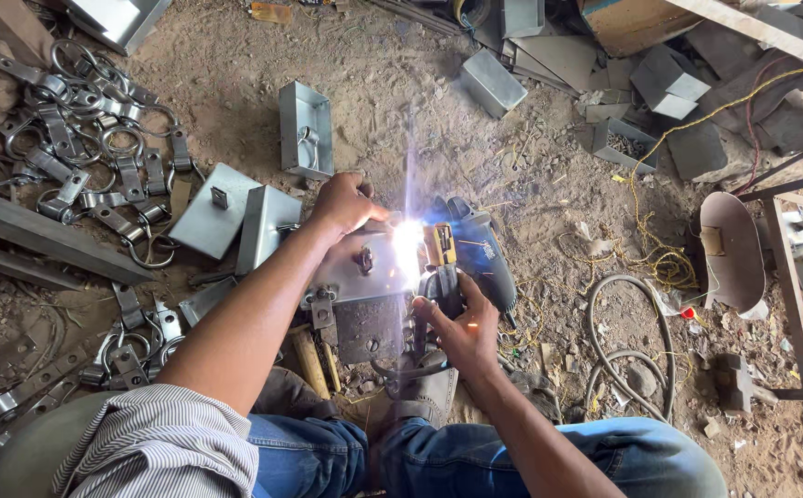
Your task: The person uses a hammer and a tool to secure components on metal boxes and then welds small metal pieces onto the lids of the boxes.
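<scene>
My left hand (344,203) presses down on the far edge of a small steel box (362,272) that stands on a dark metal plate (364,334) on the dirt floor. My right hand (461,327) grips a welding electrode holder (440,263) with yellow jaws. A bright white arc (408,242) burns at the box's right edge, just left of the holder. An angle grinder (484,251) lies right behind the holder.
Several steel boxes (306,129) and lids (215,210) lie to the left and far side. A heap of metal hasps with rings (97,138) fills the left. A grey cable (627,346), yellow wire, a welding face shield (731,251) and a steel frame (793,295) are at right.
</scene>
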